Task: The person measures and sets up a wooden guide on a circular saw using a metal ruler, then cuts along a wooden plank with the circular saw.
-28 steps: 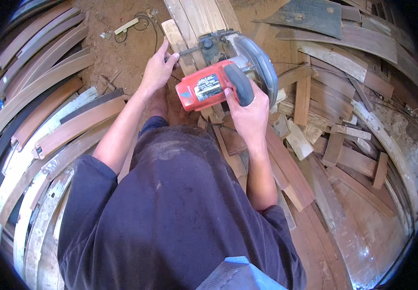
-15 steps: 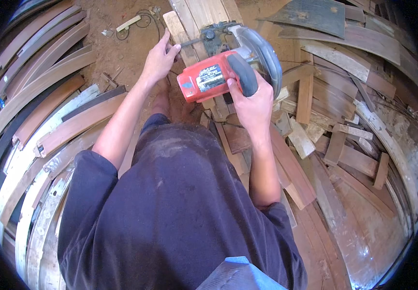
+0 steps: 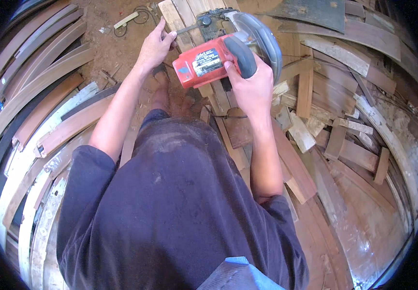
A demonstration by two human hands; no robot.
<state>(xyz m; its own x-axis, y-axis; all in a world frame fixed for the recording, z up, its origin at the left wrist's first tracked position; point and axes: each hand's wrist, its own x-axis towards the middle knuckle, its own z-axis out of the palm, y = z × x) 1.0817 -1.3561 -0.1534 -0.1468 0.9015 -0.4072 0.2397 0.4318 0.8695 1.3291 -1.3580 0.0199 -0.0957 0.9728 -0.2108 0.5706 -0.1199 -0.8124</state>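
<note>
A red circular saw (image 3: 200, 65) with a black handle and a grey rounded blade guard (image 3: 262, 41) rests on pale wooden boards (image 3: 171, 15) ahead of me. My right hand (image 3: 253, 88) is wrapped round the rear handle, thumb over its near side. From the base of the saw a thin dark guide bar (image 3: 186, 29) sticks out to the left. The thumb of my left hand (image 3: 154, 47) meets the end of that bar, while the forefinger stretches along the left edge of the outermost board. My other left fingers are curled and partly hidden. The blade is out of sight.
Stacked planks (image 3: 49, 92) line the left side. Wood offcuts (image 3: 301, 133) and wide boards (image 3: 310, 14) lie heaped on the right. A cable with a pale strip of wood (image 3: 125, 20) lies on the dirt floor (image 3: 110, 46). My bare feet show below the boards.
The saw has slid a little forward along the boards, away from me. Both hands have moved forward with it, keeping their places on the handle and at the guide bar.
</note>
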